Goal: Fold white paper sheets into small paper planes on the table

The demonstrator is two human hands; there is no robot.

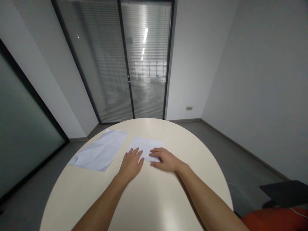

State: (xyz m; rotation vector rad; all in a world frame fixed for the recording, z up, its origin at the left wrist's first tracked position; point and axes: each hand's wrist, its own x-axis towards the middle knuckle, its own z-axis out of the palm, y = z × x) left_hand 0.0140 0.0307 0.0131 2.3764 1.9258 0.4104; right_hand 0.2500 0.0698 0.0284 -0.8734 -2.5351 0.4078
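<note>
A small white sheet of paper (145, 145) lies flat on the round cream table (149, 199). My left hand (132, 163) rests on its near left corner, palm down with the fingers spread. Over the sheet's right edge lies my right hand (166, 159), its fingers apart and slightly curved, pointing left. Part of the sheet is hidden under both hands. Left of my left hand sits a larger stack of creased white paper (102, 150), which neither hand touches.
Beyond the table's far edge is a glass door with blinds (146, 93). Grey walls stand on both sides. At the lower right are a red chair seat (276, 219) and a flat black object (286, 193) above it.
</note>
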